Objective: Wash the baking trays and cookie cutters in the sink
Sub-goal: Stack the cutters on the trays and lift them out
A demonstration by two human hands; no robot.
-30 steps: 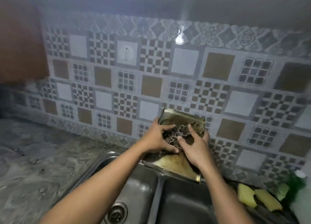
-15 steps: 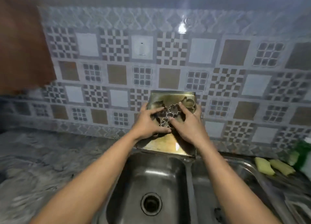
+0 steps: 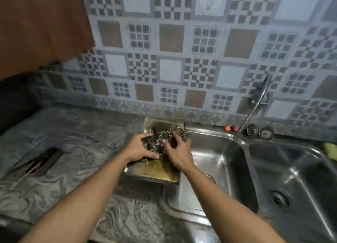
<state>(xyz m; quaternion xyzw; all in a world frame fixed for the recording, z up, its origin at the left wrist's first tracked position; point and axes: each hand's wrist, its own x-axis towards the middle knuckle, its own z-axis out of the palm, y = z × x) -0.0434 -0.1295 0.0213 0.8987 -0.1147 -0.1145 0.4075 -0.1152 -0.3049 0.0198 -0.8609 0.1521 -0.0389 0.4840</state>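
Note:
A stained rectangular metal baking tray (image 3: 158, 170) sits low over the counter, its right edge at the left rim of the sink (image 3: 215, 162). Several metal cookie cutters (image 3: 165, 136) lie piled in its far half. My left hand (image 3: 139, 149) grips the tray's left side, with thumb and fingers spread over the cutters. On the tray's right side, my right hand (image 3: 179, 152) grips it with fingers pressing on the cutters. Whether the tray rests on the counter I cannot tell.
The steel sink has two basins, the second one (image 3: 300, 179) at the right. A flexible tap hose (image 3: 255, 107) hangs from the tiled wall. Sink plugs (image 3: 266, 133) and a yellow-green sponge (image 3: 331, 149) sit behind. A dark holder (image 3: 42, 160) lies on the marbled counter (image 3: 82, 142) at left.
Both hands have brought the tray with the cutters down from in front of the wall to the counter at the sink's left rim. The tray now lies nearly flat.

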